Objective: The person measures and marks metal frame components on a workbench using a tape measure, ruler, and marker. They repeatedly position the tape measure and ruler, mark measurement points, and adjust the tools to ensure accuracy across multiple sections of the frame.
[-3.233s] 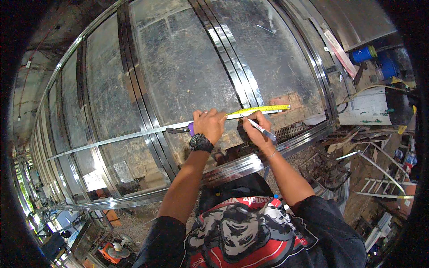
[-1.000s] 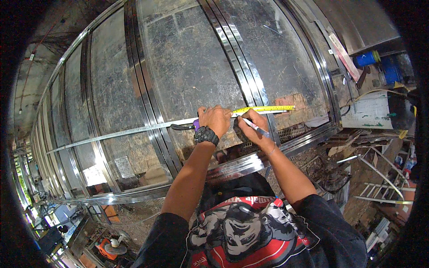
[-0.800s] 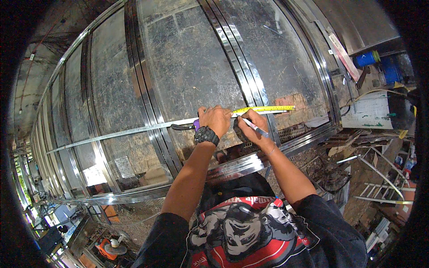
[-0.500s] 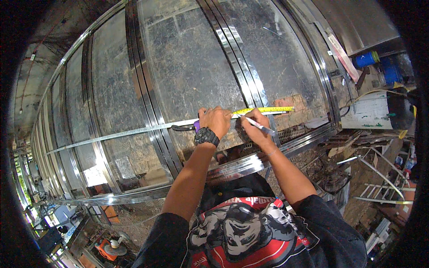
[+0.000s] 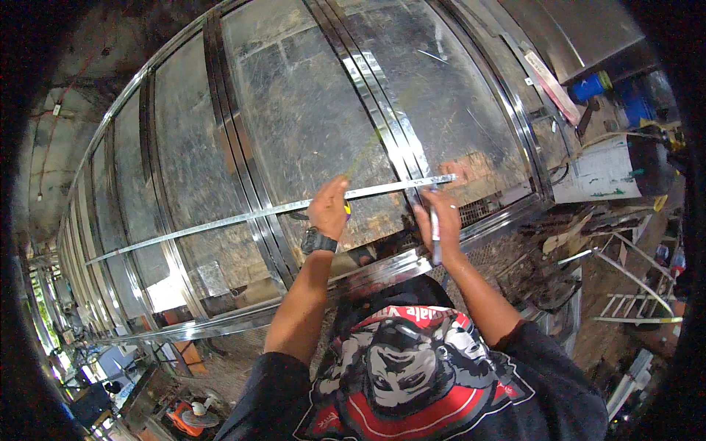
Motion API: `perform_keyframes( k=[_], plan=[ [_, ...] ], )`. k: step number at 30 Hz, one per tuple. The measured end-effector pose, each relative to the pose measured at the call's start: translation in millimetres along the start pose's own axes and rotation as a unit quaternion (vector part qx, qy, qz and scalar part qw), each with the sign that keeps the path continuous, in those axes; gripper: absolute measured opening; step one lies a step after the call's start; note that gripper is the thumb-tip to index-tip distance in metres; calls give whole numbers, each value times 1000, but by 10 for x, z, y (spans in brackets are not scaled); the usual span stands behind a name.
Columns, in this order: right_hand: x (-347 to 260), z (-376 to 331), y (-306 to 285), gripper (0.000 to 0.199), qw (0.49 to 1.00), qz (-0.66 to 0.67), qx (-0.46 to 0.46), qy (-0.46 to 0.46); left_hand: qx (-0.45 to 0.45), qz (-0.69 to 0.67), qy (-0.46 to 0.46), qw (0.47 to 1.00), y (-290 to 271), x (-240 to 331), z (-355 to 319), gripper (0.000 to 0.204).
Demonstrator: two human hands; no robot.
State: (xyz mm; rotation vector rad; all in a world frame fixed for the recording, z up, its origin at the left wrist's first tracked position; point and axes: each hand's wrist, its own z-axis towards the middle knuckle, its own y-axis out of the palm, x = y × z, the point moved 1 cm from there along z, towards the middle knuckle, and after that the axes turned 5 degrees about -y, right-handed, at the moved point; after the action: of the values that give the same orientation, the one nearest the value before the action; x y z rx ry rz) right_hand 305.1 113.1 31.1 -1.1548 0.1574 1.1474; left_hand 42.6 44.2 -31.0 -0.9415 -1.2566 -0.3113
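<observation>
A long thin metal strip [image 5: 220, 220] lies across the metal frame [image 5: 404, 151], its right end on a bare brownish patch. My left hand [image 5: 329, 208], with a dark watch on its wrist, is closed round a tape measure [image 5: 348, 211]. Only a bit of the tape's yellow and purple case shows beside the fingers. Its yellow blade [image 5: 365, 156] is a faint blur slanting up and away from the hand. Close to the strip's right end, my right hand [image 5: 444, 214] grips a white marker pen [image 5: 435, 239], which points away from me.
The frame's shiny near rail [image 5: 382, 273] runs between me and the strip. Worn dark panels [image 5: 294, 110] lie under the crossbars. At far right are a blue container [image 5: 590, 87] and a white board [image 5: 599, 173]. An orange-and-white tool [image 5: 197, 415] sits at lower left.
The tape blade has left the strip and swung up, blurred. My left hand has shifted slightly left. My right hand has moved right and nearer me, turning the marker upright.
</observation>
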Motion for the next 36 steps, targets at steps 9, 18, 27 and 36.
perform_keyframes(
  k=[9, 18, 27, 36],
  plan=[
    [-243, 300, 1129, 51, 963, 1, -214, -162, -18, -102, -155, 982, -980, 414, 82, 31],
    [-125, 181, 1409, 51, 953, 15, -269, -136, -97, -128, -294, 942, -1697, 307, -629, 34],
    [-197, -13, 758, 29, 979, -23, -142, -147, -331, 129, -127, 926, -1296, 291, 107, 36],
    [445, 339, 109, 26, 994, -87, -58, -30, -468, 155, 63, 867, -366, 243, 689, 30]
  ],
)
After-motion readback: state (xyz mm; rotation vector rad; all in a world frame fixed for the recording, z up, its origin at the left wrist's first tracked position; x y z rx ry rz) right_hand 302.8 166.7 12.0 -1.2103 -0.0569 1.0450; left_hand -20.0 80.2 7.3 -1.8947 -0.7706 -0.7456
